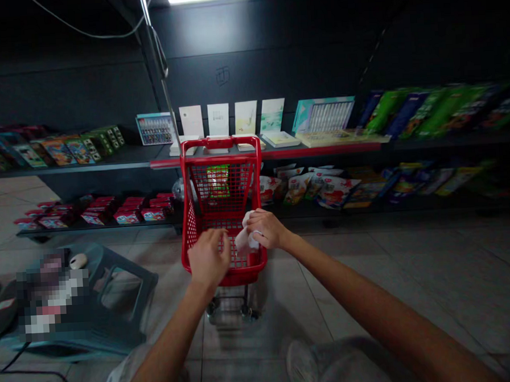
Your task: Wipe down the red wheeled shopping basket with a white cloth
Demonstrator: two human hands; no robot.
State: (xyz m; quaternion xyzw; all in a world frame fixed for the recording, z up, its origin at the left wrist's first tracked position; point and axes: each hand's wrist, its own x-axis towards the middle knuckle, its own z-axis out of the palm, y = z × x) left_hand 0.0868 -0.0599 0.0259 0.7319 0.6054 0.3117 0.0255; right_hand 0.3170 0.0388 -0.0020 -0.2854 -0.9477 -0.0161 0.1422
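My right hand (pixel 266 228) is gripping a crumpled white cloth (pixel 243 243) by the right rim of a red plastic shopping cart (pixel 241 279). My loosely curled left hand (pixel 208 256) is hiding its palm; I cannot tell its grip.

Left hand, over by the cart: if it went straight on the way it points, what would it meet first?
Probably the red cart's far mesh panel; the crumpled white item in the right hand sits just right of that line. Depth is unclear.
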